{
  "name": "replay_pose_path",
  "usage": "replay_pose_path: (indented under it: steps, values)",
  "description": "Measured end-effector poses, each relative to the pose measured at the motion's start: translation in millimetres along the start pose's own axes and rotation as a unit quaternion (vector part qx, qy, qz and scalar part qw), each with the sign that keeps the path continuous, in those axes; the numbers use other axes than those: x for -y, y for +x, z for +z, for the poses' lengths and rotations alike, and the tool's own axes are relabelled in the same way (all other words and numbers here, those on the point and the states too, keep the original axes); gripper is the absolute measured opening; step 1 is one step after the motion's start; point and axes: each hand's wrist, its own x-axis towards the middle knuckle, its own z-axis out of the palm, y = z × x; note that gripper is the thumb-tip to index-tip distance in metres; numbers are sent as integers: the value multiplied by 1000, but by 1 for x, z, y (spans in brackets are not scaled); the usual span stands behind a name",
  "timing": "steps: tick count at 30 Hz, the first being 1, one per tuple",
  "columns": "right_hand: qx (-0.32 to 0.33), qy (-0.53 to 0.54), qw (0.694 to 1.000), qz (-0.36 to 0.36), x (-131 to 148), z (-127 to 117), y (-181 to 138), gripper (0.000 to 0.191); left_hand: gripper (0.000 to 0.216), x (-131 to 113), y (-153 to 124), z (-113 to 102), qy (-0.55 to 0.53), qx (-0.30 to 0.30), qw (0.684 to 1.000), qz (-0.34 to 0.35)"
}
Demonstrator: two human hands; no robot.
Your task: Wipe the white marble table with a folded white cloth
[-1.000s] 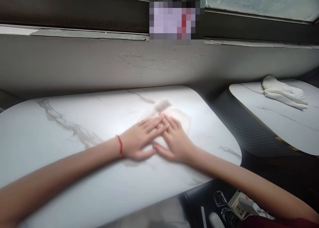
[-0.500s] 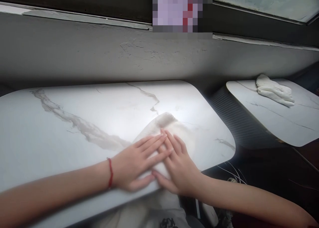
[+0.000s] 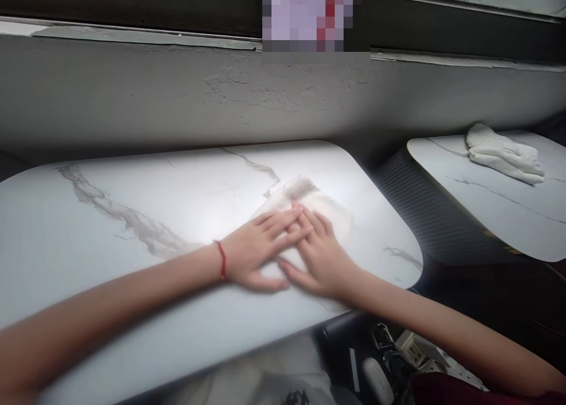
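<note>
Both my hands lie flat on a thin white cloth (image 3: pixel 336 216) spread over the marble-patterned table (image 3: pixel 110 299). My left hand (image 3: pixel 260 246), with a red string bracelet at the wrist, has its fingers stretched out. Its fingertips overlap the fingers of my right hand (image 3: pixel 321 254). That hand is flat too, fingers extended and thumb apart, pressing on the cloth. Part of the cloth is hidden beneath the hands. Its far edge looks bunched and greyish, and blur softens its outline.
A second marble-patterned table (image 3: pixel 499 201) stands at the right, a crumpled white cloth (image 3: pixel 504 154) on it. Behind the tables runs a grey wall (image 3: pixel 154 98). Below the near edge are a white rounded object (image 3: pixel 378 380) and a power strip (image 3: pixel 411 349).
Both hands have slid forward, away from me, with the cloth moving along under them. The view has shifted slightly.
</note>
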Motion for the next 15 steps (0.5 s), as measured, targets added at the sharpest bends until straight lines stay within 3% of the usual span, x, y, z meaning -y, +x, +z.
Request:
replay_pose_path:
  steps: [9,15]
  values:
    - [-17,4,1000,24,-101,4,29,72,93,62,84,8,23,3,999,-42]
    - [-22,21,998,60,-176,8,66,72,94,113,143,5,34,11,995,-92]
